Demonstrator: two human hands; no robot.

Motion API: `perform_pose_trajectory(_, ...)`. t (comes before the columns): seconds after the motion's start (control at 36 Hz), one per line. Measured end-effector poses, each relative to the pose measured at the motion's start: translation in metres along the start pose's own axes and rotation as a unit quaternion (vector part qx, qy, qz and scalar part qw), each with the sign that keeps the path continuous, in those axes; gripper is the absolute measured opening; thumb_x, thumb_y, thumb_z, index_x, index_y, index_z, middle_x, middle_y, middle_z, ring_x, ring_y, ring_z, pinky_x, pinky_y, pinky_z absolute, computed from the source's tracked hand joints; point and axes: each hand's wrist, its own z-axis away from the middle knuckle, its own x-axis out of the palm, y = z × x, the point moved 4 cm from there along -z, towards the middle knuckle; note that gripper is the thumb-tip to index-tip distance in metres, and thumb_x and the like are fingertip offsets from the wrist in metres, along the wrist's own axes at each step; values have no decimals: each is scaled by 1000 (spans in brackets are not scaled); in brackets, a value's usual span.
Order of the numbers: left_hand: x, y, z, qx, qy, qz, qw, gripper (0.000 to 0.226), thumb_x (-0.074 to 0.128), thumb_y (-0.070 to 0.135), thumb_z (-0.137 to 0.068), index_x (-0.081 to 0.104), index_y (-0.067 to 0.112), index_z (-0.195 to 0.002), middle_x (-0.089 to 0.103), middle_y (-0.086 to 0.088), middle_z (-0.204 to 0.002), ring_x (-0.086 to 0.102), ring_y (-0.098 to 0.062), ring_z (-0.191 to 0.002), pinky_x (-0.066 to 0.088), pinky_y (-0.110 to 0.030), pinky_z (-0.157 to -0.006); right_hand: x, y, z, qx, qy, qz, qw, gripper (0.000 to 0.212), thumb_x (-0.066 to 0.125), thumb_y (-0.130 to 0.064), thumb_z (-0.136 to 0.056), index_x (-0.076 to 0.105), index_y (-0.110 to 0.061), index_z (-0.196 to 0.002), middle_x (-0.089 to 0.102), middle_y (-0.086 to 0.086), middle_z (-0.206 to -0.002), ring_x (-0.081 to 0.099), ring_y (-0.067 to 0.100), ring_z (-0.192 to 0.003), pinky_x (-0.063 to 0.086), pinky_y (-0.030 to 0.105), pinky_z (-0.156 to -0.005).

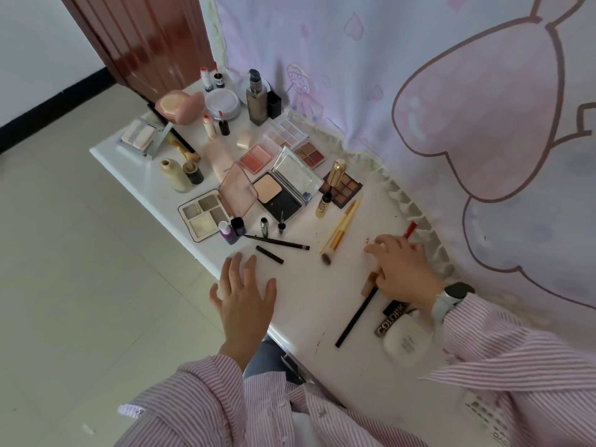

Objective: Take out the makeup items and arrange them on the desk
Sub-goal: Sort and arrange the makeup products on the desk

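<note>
White laminate forms the tabletop (pixel 154 175), which is crowded with makeup items laid out from the far corner to the near edge. At the far end a tall glass foundation bottle with a dark pump (pixel 257 100) is stood upright beside a small black box (pixel 274 105), with a round white compact (pixel 223 103) and a pink heart-shaped puff case (pixel 180 106) to its left. Nearer the middle, an open pressed-powder compact with a mirror lid (pixel 283 188) is set between a pink blush palette (pixel 256 159) and a brown eyeshadow palette (pixel 343 187); a gold-capped tube (pixel 329 191) lies across that brown palette. A grey four-pan palette (pixel 204 214) is seen at the left edge, with a small purple bottle (pixel 229 233) just beside it. A long black pencil with a pink tip (pixel 277 242) and a short black cap (pixel 269 254) lie in front of these, and two yellow-handled brushes (pixel 338 233) are angled toward the curtain.

The left hand (pixel 245 298) is held released, fingers spread and straight, over the near edge of the tabletop and grasping nothing. The right hand (pixel 401 269) is rested on the tabletop with fingers curled; a thin red pencil (pixel 410 229) shows beyond its knuckles and a long black-handled brush (pixel 356 317) runs out from under it, but whether either is gripped cannot be told. A white oval compact (pixel 407 341) lies near the right wrist
</note>
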Motion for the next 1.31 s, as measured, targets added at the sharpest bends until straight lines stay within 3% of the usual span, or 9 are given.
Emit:
perform_pose_trajectory(0.36,-4,1,2,-2,-31,14,999,53,40,46,-85,52,13,-126,46,-11,-138,37,-30,-132,33,-55,-98,1,-10,-17,-134,20,105,985,38,47,-1,-83,43,-18,-117,38,4,-122,37,22,-105,45,38,-79)
perform_pose_trajectory(0.44,-5,1,2,-39,-46,113,992,46,59,26,-88,50,12,-130,36,-10,-146,22,-26,-140,25,-52,-105,6,-11,-12,-137,14,58,989,35,47,-3,-88,43,-22,-117,35,-1,-120,36,16,-102,48,40,-71)
perform_pose_trajectory(0.53,-15,1,2,-69,-11,188,980,39,63,12,-85,56,9,-123,43,-12,-140,33,-28,-135,22,-46,-107,3,-21,-3,-128,34,-92,987,23,49,-14,-94,49,-21,-116,39,0,-118,42,10,-89,46,29,-76)
perform_pose_trajectory(0.64,-29,7,9,-54,39,239,969,36,67,6,-81,59,6,-116,53,-13,-125,50,-30,-116,41,-50,-98,-5,-45,12,-66,26,-426,902,7,51,-24,-93,52,-29,-98,53,-8,-99,59,9,-91,49,27,-87)
perform_pose_trajectory(0.72,-33,17,15,-20,14,295,955,31,66,11,-84,60,10,-115,58,-3,-111,57,-21,-103,47,-35,-90,-7,-65,16,-40,22,-588,808,18,57,-11,-89,51,-28,-86,63,-7,-89,62,12,-94,47,20,-85)
perform_pose_trajectory(0.86,-35,32,25,75,-67,332,938,40,67,21,-84,56,21,-123,58,19,-103,57,3,-92,45,-10,-80,-7,-87,18,-8,-13,-661,750,12,59,-12,-87,60,-22,-94,63,-4,-88,57,3,-83,46,15,-75)
perform_pose_trajectory(1.06,-45,32,22,85,-47,335,937,17,67,17,-83,70,17,-100,57,17,-71,58,-6,-64,48,-19,-63,-8,-103,20,-48,-61,-690,719,10,58,-7,-87,59,-14,-94,52,-6,-69,49,-1,-57,39,13,-55)
perform_pose_trajectory(1.17,-46,21,21,106,-28,291,950,15,64,20,-84,68,13,-96,60,4,-75,57,-12,-61,48,-25,-57,-16,-94,21,-18,-35,-755,655,11,53,-17,-90,55,-7,-88,50,-7,-57,35,5,-44,31,15,-41)
perform_pose_trajectory(1.31,-48,12,21,115,-22,246,962,37,43,39,-89,66,12,-95,55,8,-74,51,-10,-55,47,-25,-47,-15,-84,12,38,55,-630,774,21,49,-23,-94,58,-9,-82,46,-4,-57,37,2,-44,32,12,-42)
